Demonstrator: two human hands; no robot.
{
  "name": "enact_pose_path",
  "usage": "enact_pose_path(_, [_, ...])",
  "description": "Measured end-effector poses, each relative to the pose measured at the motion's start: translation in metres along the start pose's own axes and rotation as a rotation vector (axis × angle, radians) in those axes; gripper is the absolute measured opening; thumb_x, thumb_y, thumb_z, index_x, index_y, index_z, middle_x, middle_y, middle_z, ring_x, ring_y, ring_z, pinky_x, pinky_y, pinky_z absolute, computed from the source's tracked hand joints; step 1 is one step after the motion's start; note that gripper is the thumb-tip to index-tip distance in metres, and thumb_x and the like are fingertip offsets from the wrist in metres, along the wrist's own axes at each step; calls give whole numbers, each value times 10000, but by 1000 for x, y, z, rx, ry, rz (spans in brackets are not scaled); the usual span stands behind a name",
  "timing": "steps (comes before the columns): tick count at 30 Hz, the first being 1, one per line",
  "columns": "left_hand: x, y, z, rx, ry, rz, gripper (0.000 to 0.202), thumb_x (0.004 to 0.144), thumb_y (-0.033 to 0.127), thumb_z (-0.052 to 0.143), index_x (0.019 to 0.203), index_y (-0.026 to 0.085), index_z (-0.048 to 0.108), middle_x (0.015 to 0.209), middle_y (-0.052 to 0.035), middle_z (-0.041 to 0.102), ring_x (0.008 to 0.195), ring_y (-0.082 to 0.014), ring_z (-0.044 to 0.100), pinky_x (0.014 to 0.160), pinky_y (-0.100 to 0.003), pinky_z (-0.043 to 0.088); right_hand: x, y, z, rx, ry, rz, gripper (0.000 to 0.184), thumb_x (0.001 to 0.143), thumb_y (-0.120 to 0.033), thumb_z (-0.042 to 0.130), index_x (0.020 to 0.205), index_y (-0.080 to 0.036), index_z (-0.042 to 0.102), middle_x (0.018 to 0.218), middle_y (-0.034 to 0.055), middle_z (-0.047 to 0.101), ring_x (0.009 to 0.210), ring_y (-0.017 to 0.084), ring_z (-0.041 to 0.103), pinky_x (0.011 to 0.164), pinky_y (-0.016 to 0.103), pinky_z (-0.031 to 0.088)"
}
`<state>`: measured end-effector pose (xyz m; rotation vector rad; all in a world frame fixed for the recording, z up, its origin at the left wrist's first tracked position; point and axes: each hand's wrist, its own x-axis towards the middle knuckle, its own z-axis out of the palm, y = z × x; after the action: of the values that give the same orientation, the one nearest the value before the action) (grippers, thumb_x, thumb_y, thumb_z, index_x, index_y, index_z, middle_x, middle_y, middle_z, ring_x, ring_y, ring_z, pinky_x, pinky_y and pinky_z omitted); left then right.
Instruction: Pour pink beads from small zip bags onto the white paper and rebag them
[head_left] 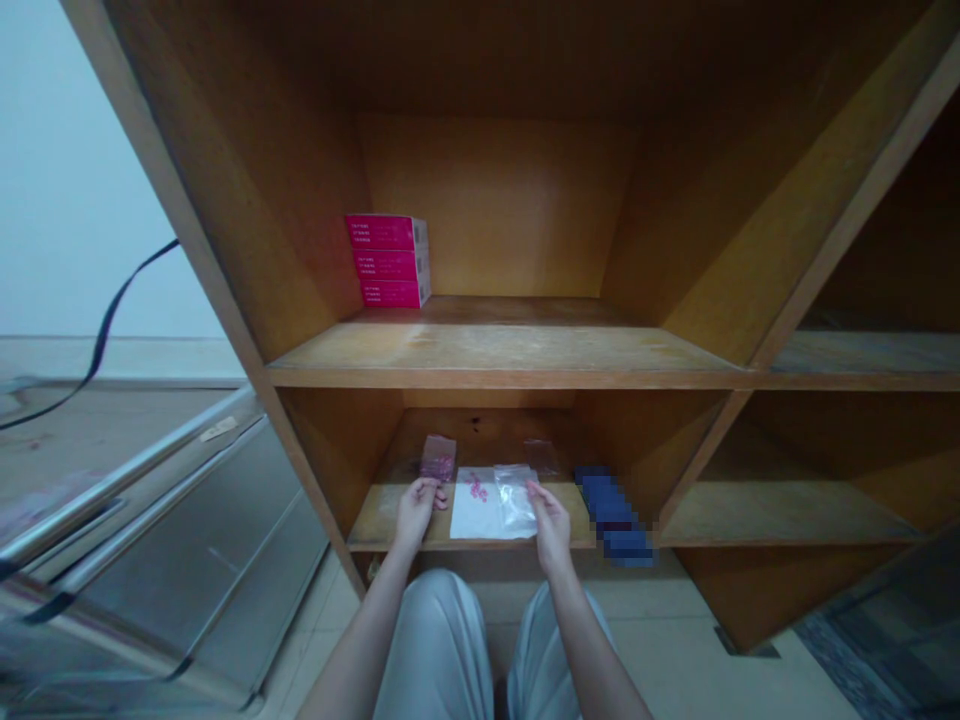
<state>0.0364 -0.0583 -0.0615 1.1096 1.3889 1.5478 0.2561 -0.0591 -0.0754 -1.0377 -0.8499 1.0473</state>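
Observation:
My right hand (550, 518) pinches the right edge of a clear plastic zip bag (514, 500). The bag lies over the right part of a white sheet of paper (466, 517) on the lower shelf. Small pink pieces (477, 488) are loosely grouped on the sheet's left half. Left of the paper is my left hand (420, 508), its fingers curled together; whatever they hold is too small to tell. Just beyond its fingertips lies a small clear bag with pink pieces inside (439, 456). Another flat, clear bag (541, 456) rests behind the right hand.
Three stacked pink boxes (386, 262) stand at the left of the upper shelf (510, 348). A dark blue blurred item (613, 515) lies right of the paper, over the lower shelf's edge. A metal-framed rack (202, 540) is at the left, with a dark strap (105, 330) above it.

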Motion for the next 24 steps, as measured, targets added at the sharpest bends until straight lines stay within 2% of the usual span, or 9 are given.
enact_pose_path(5, [-4,-5,0,54,42,43,199,698,340,494,718,144,526,559,-7,582,484,-133,561,504,-249,446,1,4,0,8,-3,4,335,632,-377,628,872,-144,662,952,103,653,918,221,582,839,349,413])
enact_pose_path(13, [-4,-10,-3,77,11,65,225,712,368,494,742,147,530,590,-13,593,517,-142,571,549,-263,450,3,8,-1,-4,-16,2,322,628,-364,629,856,-139,661,925,101,661,892,224,591,845,381,409])
enact_pose_path(19, [-6,-6,-4,74,-142,27,290,708,425,507,749,143,564,652,-58,653,632,-183,618,657,-311,468,3,6,0,-17,-15,21,334,623,-373,628,856,-136,663,920,103,662,885,224,593,816,362,426])
enact_pose_path(24, [-9,-1,-5,93,-235,-1,321,689,453,527,736,139,576,672,-71,672,659,-192,626,694,-320,461,7,9,-1,58,1,35,333,608,-372,642,846,-139,660,900,93,666,845,208,603,796,345,435])
